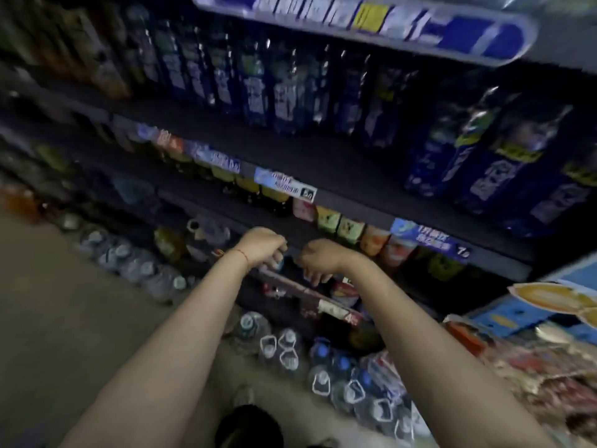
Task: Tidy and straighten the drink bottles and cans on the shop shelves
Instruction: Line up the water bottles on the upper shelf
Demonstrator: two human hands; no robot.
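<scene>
Both bare arms are stretched forward and down towards a low shelf of the shop rack, whose front edge carries a red price strip. The left hand is held at that front edge with its fingers curled downwards round a small bottle cap; the picture is blurred, so the grip is only roughly made out. A thin red thread is worn on the left wrist. The right hand is held just beside the left one, apart from it, with its fingers hanging loosely curled above the drinks behind the same edge; whether anything is touched by them cannot be told.

On the shelf above, a row of small bottles and cartons is lined up behind a dark front edge with price labels. On the next shelf up, tall bottles with blue labels are set back from the front edge in a row, and more of them are crowded at the right end.

On the floor, along the foot of the rack, packs of clear water bottles are stacked. A blue box and red packets are seen at the right.
</scene>
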